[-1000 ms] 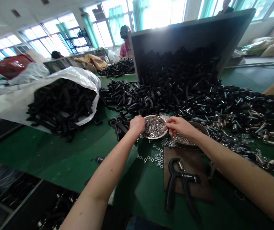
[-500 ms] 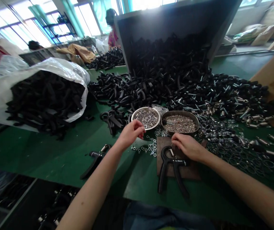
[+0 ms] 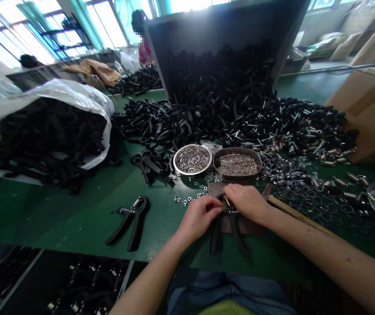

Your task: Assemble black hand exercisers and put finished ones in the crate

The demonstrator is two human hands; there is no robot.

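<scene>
A black hand grip exerciser (image 3: 236, 234) with a coil spring lies on a brown plate (image 3: 259, 228), its two handles spread toward me. My right hand (image 3: 244, 200) is closed over its looped top, next to the spring. From the left, my left hand (image 3: 200, 218) reaches its upper part with thumb and fingers pinched together. Whatever sits between those fingertips is too small to make out. Farther left, a second hand grip exerciser (image 3: 135, 225) rests on the green table (image 3: 75, 214).
Behind my hands stand a round metal bowl of small rings (image 3: 174, 164) and an oval tin of small metal pieces (image 3: 236, 178). Loose nuts, rings and springs (image 3: 340, 180) lie around. Black handles spill from a grey bin (image 3: 203, 33) and a white bag (image 3: 106, 98). A wooden-handled hammer (image 3: 292, 212) lies right.
My left hand has moved from beside the round bowl, down and right, to the hand grip exerciser. My right hand stays at its top. The view has shifted slightly right.
</scene>
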